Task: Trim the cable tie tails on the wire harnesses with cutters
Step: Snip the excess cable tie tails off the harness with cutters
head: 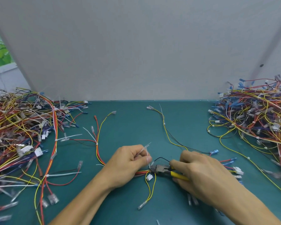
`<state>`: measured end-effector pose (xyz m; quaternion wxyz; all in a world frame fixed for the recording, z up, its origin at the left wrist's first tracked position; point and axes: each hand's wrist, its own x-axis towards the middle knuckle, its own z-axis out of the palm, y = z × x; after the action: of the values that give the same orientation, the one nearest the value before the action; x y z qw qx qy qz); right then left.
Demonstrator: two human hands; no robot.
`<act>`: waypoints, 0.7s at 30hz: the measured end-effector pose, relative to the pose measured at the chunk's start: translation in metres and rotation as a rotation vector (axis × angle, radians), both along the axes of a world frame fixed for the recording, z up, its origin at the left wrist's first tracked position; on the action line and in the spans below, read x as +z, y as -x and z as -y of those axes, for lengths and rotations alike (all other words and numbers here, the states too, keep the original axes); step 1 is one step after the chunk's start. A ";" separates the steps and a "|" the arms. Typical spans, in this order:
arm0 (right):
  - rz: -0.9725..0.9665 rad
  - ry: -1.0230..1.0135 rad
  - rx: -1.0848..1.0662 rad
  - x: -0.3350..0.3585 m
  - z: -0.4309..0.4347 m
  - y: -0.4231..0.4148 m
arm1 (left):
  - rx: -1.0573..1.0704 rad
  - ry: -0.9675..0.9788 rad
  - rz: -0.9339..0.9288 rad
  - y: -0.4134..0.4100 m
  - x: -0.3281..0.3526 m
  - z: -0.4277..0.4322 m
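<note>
Head view: a white plastic cable tie tail (143,151) is pinched in the left hand (128,161), yellow-handled cutters (162,170) are gripped in the right hand (201,169), near centre; multicoloured wire harnesses (15,127), judged untrimmed, are piled left.

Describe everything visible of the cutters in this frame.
The cutters have a dark metal head and yellow-sleeved handles. They lie nearly level, low over the teal table, nose pointing to the person's left. The right hand wraps the handles, hiding their ends. The nose meets the red, orange and yellow harness wires just below the white cable tie tail pinched by the left hand. Whether the blades are open cannot be told.
</note>
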<state>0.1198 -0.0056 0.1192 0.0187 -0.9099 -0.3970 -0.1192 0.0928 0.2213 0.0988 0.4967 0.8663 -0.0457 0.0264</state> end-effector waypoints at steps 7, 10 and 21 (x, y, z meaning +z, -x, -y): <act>0.026 0.019 -0.013 0.000 -0.002 0.004 | 0.014 -0.087 0.012 0.001 0.004 0.005; 0.034 0.037 -0.040 0.001 -0.003 0.005 | 0.013 -0.149 0.032 0.002 0.007 0.009; -0.083 0.041 -0.074 0.002 -0.004 0.004 | 0.115 -0.223 0.110 0.001 0.034 0.013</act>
<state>0.1157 -0.0019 0.1215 0.0119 -0.9283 -0.3643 -0.0738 0.0914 0.2079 0.1331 0.3916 0.9147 -0.0258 0.0968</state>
